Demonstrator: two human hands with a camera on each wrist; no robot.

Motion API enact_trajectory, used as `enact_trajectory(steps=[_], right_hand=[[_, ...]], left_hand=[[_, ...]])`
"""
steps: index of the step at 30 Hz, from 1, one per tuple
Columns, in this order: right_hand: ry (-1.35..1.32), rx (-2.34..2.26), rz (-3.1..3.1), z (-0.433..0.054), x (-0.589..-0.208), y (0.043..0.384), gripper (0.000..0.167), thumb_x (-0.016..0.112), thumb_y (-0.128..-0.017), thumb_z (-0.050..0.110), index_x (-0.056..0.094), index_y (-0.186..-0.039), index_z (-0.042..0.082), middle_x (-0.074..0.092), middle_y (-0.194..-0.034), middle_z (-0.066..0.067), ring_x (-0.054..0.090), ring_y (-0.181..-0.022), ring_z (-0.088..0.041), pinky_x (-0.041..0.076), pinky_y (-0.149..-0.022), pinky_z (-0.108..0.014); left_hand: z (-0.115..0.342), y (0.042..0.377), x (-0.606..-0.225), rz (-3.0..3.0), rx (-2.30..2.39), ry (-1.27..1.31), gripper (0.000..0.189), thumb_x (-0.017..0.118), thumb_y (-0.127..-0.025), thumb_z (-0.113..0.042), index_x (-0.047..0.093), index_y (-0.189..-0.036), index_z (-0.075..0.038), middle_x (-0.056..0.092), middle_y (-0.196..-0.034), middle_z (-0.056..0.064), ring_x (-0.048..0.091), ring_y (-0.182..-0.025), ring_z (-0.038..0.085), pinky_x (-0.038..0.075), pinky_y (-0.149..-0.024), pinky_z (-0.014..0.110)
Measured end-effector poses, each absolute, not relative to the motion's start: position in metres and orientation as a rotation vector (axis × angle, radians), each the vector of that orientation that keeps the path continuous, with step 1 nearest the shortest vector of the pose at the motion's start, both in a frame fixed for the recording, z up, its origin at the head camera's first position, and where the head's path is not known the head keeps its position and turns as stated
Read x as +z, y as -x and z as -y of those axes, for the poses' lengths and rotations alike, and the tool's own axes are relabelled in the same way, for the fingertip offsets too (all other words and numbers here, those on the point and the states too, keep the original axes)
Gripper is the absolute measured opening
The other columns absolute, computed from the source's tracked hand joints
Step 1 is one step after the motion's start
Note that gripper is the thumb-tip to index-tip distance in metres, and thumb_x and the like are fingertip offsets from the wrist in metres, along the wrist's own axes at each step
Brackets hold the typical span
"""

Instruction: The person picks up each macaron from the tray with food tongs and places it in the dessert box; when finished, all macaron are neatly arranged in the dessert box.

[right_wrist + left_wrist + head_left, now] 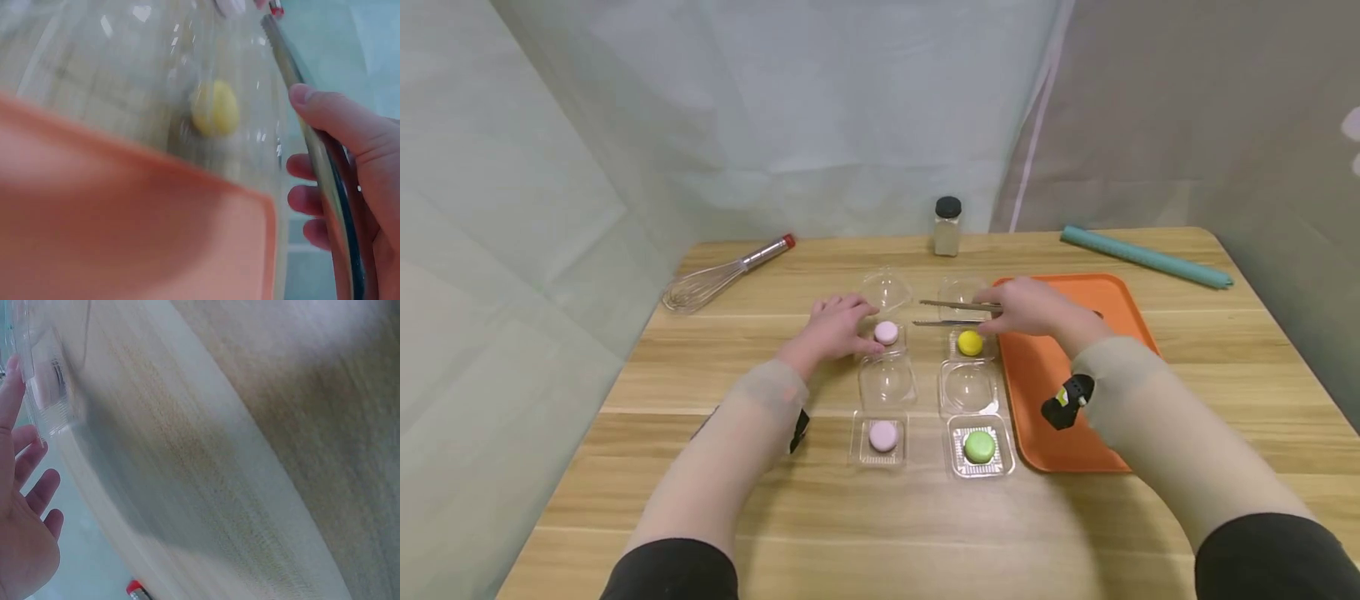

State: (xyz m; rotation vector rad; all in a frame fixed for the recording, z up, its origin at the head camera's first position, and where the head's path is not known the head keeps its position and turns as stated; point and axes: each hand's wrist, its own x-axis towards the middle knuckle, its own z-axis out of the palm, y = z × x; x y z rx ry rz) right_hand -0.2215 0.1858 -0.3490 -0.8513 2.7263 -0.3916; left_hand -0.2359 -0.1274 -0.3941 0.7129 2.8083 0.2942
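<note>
My right hand grips metal tongs, whose tips point left, apart from each other with nothing between them. Below them a yellow macaron sits in a clear clamshell box; it also shows in the right wrist view. My left hand is at the back left box, fingers loosely spread, with fingertips at the box's edge. That box holds a pink macaron. Nearer me, another pink macaron and a green macaron lie in their own boxes. All lids are raised.
An orange tray lies under my right forearm. A whisk rests at the back left, a black-capped jar stands at the back, and a teal rolled or rod-like piece lies at the back right.
</note>
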Motion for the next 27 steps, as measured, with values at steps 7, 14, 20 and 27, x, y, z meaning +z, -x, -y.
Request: enact_trajectory(steps=[7,14,20,27], right_hand=[[0.782,-0.517,-2.763,-0.218,-0.356,0.215,0.047,0.067,-0.086,0.028,0.056,-0.128,0.009,0.065,-0.104,-0.009,0.06,-0.088,-0.023,0.047,-0.077,-0.042],[0.682,-0.565,-2.787,-0.246,-0.359,0.206,0.054,0.067,-0.086,0.03,0.054,-0.132,0.005,0.058,-0.125,-0.015,0.057,-0.105,-0.031,0.044,-0.088,-0.049],[0.651,-0.534,-2.863,-0.262,-0.364,0.201,0.054,0.07,-0.084,0.03,0.056,-0.129,0.003,0.064,-0.111,-0.016,0.06,-0.097,-0.031,0.046,-0.081,-0.049],[0.598,-0.541,-2.916,-0.286,-0.367,0.193,0.055,0.07,-0.084,0.032,0.057,-0.127,0.001,0.065,-0.106,-0.018,0.061,-0.094,-0.032,0.047,-0.079,-0.05]], left_hand=[[0.127,0.235,-0.393,-2.808,0.289,-0.701,0.078,0.07,-0.075,-0.055,0.047,-0.137,-0.014,0.04,-0.141,0.008,0.034,-0.125,0.032,0.024,-0.096,0.048],[0.125,0.235,-0.391,-2.809,0.284,-0.717,0.078,0.07,-0.075,-0.055,0.047,-0.137,-0.014,0.04,-0.141,0.009,0.034,-0.126,0.033,0.024,-0.095,0.048],[0.126,0.234,-0.392,-2.799,0.279,-0.709,0.078,0.07,-0.075,-0.055,0.047,-0.137,-0.013,0.042,-0.14,0.008,0.035,-0.123,0.032,0.024,-0.095,0.048],[0.128,0.234,-0.395,-2.809,0.299,-0.722,0.078,0.069,-0.074,-0.056,0.048,-0.137,-0.014,0.043,-0.138,0.009,0.036,-0.121,0.031,0.026,-0.092,0.046]])
